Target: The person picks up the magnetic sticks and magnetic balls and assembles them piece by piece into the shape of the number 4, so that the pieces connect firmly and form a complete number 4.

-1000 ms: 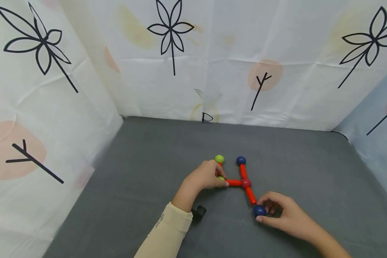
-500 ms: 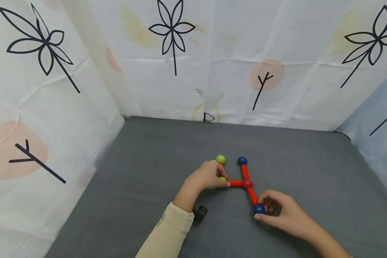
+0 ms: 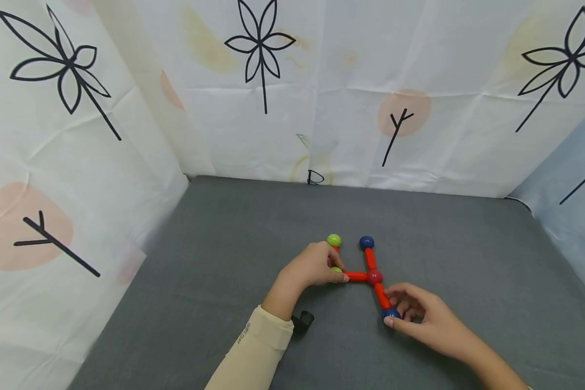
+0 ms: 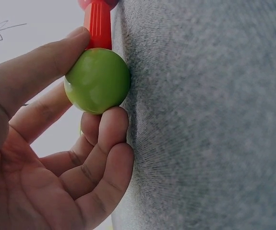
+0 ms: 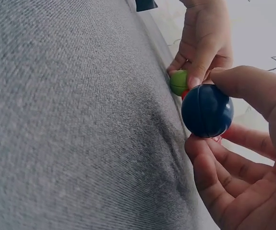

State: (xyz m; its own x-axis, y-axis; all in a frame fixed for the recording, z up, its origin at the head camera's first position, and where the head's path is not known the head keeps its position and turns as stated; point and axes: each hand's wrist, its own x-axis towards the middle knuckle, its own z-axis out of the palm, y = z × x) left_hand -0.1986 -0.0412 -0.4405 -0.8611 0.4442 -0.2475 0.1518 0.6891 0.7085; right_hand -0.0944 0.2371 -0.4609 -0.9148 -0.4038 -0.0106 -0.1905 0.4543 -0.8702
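Observation:
A flat figure of red rods and coloured balls lies on the grey cloth. Its red ball (image 3: 375, 277) joins three rods: one rod (image 3: 356, 277) to the left, one (image 3: 370, 259) away, one (image 3: 382, 296) nearer. My left hand (image 3: 312, 265) grips a green ball (image 4: 97, 81) at the left rod's end, thumb tip beside the rod. My right hand (image 3: 424, 317) pinches a blue ball (image 5: 207, 111) at the near rod's end, fingertips along that rod. Another blue ball (image 3: 366, 242) tops the far rod. Behind my left hand, another green ball (image 3: 333, 240) sits on a partly hidden red rod.
A small black object (image 3: 303, 320) shows beside the left sleeve (image 3: 253, 346). Grey cloth (image 3: 253, 222) covers the table. White printed fabric (image 3: 341, 70) stands along its back and both sides.
The right hand has brought the near blue ball slightly away from me, up to the rod's end, and its fingertips have moved forward along that rod. The left hand keeps its grip.

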